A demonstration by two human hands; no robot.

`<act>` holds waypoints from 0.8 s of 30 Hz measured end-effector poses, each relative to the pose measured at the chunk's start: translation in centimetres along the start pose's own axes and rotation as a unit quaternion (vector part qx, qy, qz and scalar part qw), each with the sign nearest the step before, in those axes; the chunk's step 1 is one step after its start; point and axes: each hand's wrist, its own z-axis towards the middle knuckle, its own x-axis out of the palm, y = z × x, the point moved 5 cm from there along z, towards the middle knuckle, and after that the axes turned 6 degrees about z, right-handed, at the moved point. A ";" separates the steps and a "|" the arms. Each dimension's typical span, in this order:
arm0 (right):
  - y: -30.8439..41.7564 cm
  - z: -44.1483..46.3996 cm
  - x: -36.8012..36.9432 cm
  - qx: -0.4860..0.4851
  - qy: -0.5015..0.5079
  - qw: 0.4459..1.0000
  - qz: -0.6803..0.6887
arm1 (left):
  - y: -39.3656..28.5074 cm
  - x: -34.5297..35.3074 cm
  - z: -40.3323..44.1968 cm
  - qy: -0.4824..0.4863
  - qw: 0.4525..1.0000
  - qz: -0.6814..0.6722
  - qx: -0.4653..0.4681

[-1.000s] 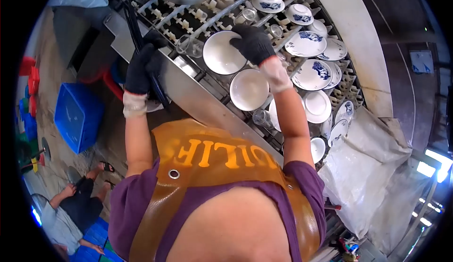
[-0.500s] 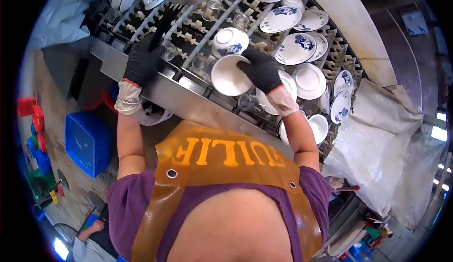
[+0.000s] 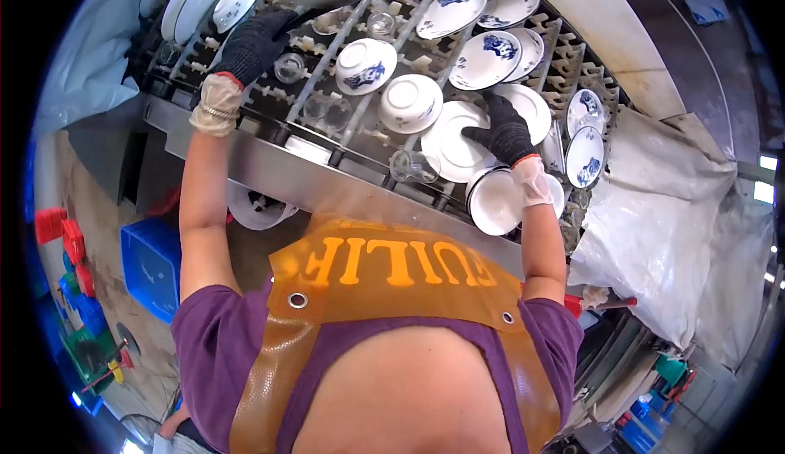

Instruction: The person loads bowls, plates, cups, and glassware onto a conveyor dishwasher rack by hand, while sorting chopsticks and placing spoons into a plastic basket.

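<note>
My left hand (image 3: 252,48), in a black knit glove, reaches over the left part of the pegged rack (image 3: 274,102). Its fingers stretch to the right, with a small glass (image 3: 289,67) just below them. My right hand (image 3: 505,131), gloved alike, is over two white plates, its thumb and fingers apart. The thumb is at the rim of the nearer plate (image 3: 454,145), the fingers over the farther plate (image 3: 531,109). Left of these, an upturned white bowl (image 3: 410,102) sits beside a blue-patterned bowl (image 3: 365,66). Below my right hand stands another white bowl (image 3: 495,202).
Blue-patterned plates (image 3: 484,59) lean on the rack's far side. Glasses (image 3: 413,166) lie along its near side. A metal ledge (image 3: 286,172) runs before my apron. A blue crate (image 3: 152,270) stands at left, plastic sheeting (image 3: 646,209) hangs at right.
The white bowl that my right hand held now rests upturned on the rack. That hand has moved right to the plates. My left hand has moved up. The dishes appear shifted leftward in view.
</note>
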 end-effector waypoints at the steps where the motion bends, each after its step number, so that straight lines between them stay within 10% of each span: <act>1: -0.1 0.0 -0.4 -0.010 0.024 0.998 0.062 | -0.6 -0.4 0.0 0.018 0.997 -0.068 -0.034; 3: -0.7 -0.1 -0.1 -0.004 0.076 0.988 0.134 | -2.4 -0.9 -0.7 0.136 0.945 -0.246 -0.164; 9: 1.8 -0.4 -1.7 -0.070 0.109 0.959 0.252 | -5.7 2.9 -5.3 0.215 0.910 -0.356 -0.007; 18: 12.5 -0.9 -12.3 -0.345 -0.144 0.924 -0.078 | -8.3 4.4 -5.0 0.365 0.915 -0.170 -0.020; 24: 8.4 6.8 -5.8 -0.322 -0.147 0.913 -0.202 | -8.7 4.1 -4.5 0.343 0.926 -0.155 0.002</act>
